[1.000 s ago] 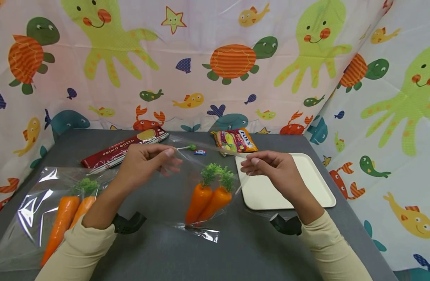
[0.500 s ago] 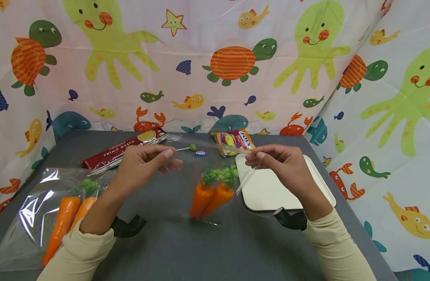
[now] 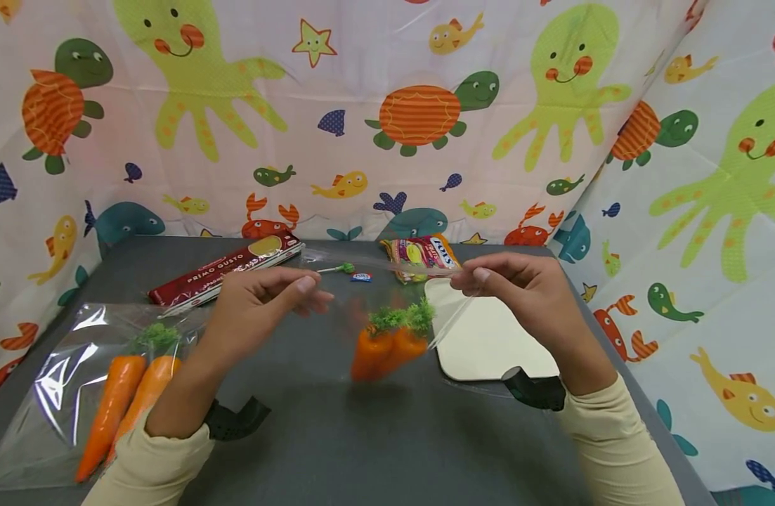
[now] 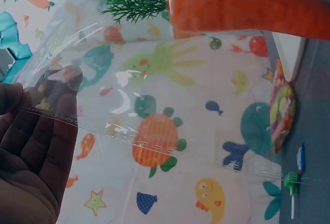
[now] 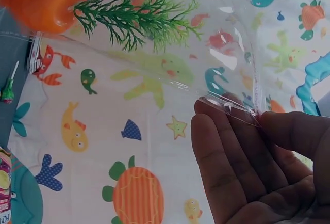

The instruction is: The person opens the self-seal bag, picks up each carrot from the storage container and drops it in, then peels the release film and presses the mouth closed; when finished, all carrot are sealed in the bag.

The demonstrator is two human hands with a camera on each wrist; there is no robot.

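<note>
A clear plastic bag (image 4: pixel 124 87) hangs upright between my two hands, its top edge stretched across. Two orange toy carrots (image 3: pixel 387 351) with green leafy tops are inside it, a little blurred. My left hand (image 3: pixel 257 306) pinches the bag's left top corner between thumb and fingers, seen close in the left wrist view. At the opposite corner, my right hand (image 3: pixel 523 292) pinches the bag in the same way. Beyond my left fingertips lie a green lollipop (image 3: pixel 346 268) and a small blue-and-white wrapped sweet (image 3: pixel 361 277).
Another clear bag (image 3: pixel 46 365) with two long carrots (image 3: pixel 118 400) lies at the left. Behind it is a red pasta pack (image 3: pixel 225 270). A candy bag (image 3: pixel 420 256) sits at the back, and a cream tray (image 3: pixel 501 344) rests at the right. A printed curtain (image 3: pixel 362 84) surrounds the table.
The bag with the carrots has risen and shifted right, its bottom lifting off the table. My right hand has moved right and slightly up; my left hand has moved slightly right and down.
</note>
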